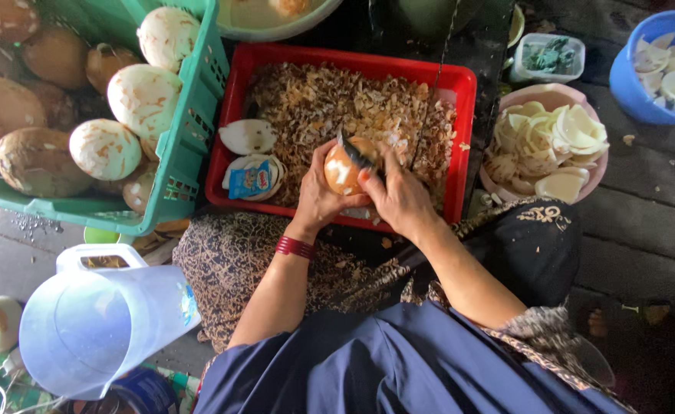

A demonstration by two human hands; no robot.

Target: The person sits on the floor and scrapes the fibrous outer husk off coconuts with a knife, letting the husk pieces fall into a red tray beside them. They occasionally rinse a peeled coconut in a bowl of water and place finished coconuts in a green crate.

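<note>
Head view: over the red tray's (234, 92) near rim, the left hand (318, 195) cups a part-peeled coconut (343, 170) from below-left while the right hand (399, 195), closed on a knife (359, 153), lays the blade across its upper right side, slanting up-left.

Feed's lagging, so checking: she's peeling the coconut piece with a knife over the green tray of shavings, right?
Not quite. The head view shows the tray of shavings is red, not green; green is the crate. The left hand holds the coconut piece, the right hand the knife.
</note>
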